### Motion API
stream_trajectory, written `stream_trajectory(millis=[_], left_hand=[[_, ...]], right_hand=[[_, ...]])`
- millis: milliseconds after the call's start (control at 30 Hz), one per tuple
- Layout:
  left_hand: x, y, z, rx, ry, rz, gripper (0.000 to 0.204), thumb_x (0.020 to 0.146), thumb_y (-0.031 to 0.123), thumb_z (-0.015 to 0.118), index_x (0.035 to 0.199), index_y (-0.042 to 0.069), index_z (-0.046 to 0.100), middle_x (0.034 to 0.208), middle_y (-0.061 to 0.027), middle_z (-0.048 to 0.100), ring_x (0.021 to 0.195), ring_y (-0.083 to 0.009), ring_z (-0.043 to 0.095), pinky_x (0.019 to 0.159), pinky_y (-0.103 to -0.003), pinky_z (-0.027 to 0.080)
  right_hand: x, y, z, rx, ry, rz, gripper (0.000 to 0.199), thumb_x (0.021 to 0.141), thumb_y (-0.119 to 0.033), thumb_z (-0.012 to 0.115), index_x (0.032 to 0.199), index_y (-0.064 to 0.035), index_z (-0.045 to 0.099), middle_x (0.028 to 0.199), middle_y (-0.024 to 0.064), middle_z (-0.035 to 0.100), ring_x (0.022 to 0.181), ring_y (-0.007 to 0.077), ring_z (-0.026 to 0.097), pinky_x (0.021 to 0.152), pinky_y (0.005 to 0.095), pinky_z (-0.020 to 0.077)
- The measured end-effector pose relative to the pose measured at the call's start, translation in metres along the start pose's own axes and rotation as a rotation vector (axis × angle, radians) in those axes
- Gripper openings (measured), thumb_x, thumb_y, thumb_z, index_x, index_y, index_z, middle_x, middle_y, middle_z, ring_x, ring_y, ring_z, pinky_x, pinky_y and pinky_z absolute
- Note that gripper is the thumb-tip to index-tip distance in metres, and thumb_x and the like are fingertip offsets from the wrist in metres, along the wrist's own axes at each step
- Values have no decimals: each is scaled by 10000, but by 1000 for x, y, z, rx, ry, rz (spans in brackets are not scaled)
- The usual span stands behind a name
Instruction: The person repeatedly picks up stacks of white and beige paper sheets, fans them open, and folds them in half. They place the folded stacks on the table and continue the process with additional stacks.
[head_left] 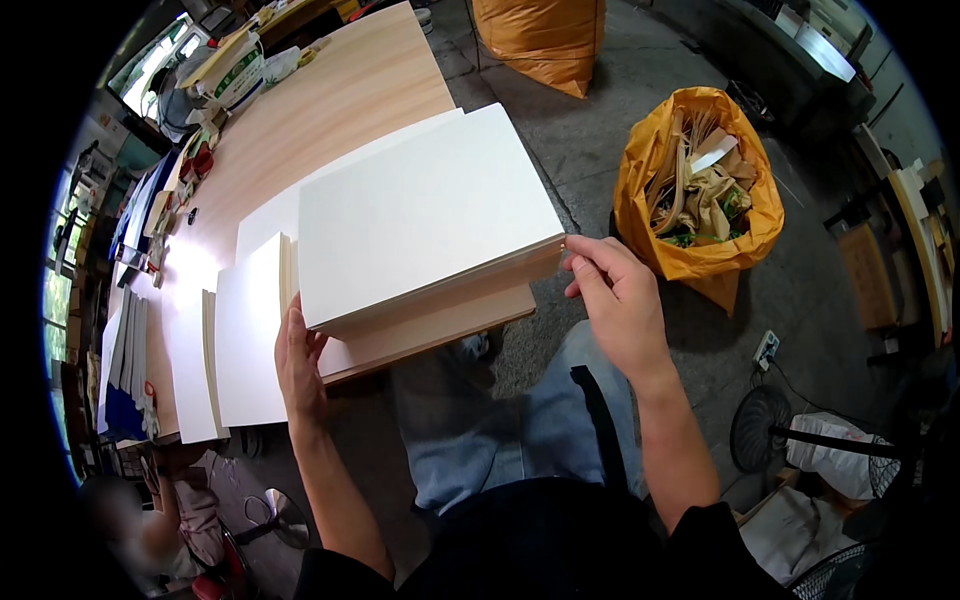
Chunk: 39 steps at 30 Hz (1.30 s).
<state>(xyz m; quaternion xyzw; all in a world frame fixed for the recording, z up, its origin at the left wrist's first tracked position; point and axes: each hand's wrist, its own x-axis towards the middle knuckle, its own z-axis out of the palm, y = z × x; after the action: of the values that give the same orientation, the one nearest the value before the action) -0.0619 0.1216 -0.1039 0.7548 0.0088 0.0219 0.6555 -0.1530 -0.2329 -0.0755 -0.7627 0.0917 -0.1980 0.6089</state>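
Over the wooden surface (350,80), the left grip (302,358) holds 1 thick white stack (425,215) at its near-left corner; the right grip (622,295) pinches its near-right corner.

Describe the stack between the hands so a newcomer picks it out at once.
Find the big wood-grain table left of the orange sack of scraps. By the table's near right corner, between the left hand and right hand, is a thick white-topped stack. Unlike the white stacks to its left, it has a hand at each near corner.
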Motion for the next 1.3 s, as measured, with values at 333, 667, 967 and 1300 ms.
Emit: stream_trajectory(millis=[333,667,967,1300], left_hand=[[6,-9,-9,-44,-5,-12,608,1039,482,435,1440,28,486,1327,-92,599,1166,-172,578,1014,-353,424],[6,-5,-9,74,-86,80,777,951,600,532,1541,133,340,1530,-102,384,1284,-230,484,1009,-385,416],[12,18,-17,148,-140,24,747,1006,544,466,1545,58,289,1406,-159,546,1217,-235,582,1035,-388,426],[27,51,-11,-56,-54,-141,451,992,360,580,1259,-3,611,813,31,592,666,-41,447,604,-203,372]], right_hand=[[3,-2,-5,252,-40,190,269,978,-82,542,1186,44,658,982,85,680,793,132,651,702,270,519],[10,-5,-7,824,-176,331,309,975,-34,511,1258,31,616,1139,128,691,1062,205,681,826,292,557],[21,-3,-3,760,-180,362,353,991,-152,559,1270,63,567,1088,152,690,958,195,702,744,255,566],[35,-13,10,-23,-141,164,341,961,-217,610,1127,80,603,871,143,705,667,156,690,589,257,537]])
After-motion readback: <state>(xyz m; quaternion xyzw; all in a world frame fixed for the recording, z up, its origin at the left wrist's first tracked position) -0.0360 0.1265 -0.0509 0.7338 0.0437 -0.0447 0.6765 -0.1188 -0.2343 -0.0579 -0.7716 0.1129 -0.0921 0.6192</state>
